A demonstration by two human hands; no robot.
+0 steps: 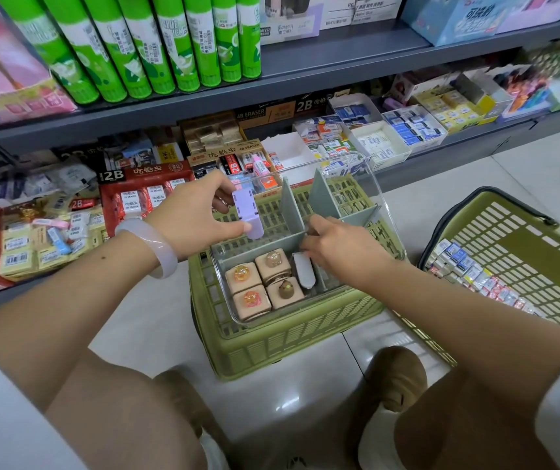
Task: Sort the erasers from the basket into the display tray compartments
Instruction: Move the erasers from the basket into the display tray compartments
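Left hand [197,212] pinches a lilac eraser [249,217] above the display tray [387,212]; lowering it upright into the compartment just below suits best, while right hand [336,245], fingers curled, steadies a grey divider [292,206].

The left hand [200,212] pinches a lilac rectangular plastic eraser [248,214] above the clear plastic display tray [356,164]. The right hand [336,245] grips a grey divider [292,206]. The tray sits on an overturned olive-green plastic basket [272,344].

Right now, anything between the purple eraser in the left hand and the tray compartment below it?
Nothing visible. The left hand holds the purple eraser over the clear tray, above a far-left compartment that looks vacant. The right hand is at the grey dividers, beside that path.
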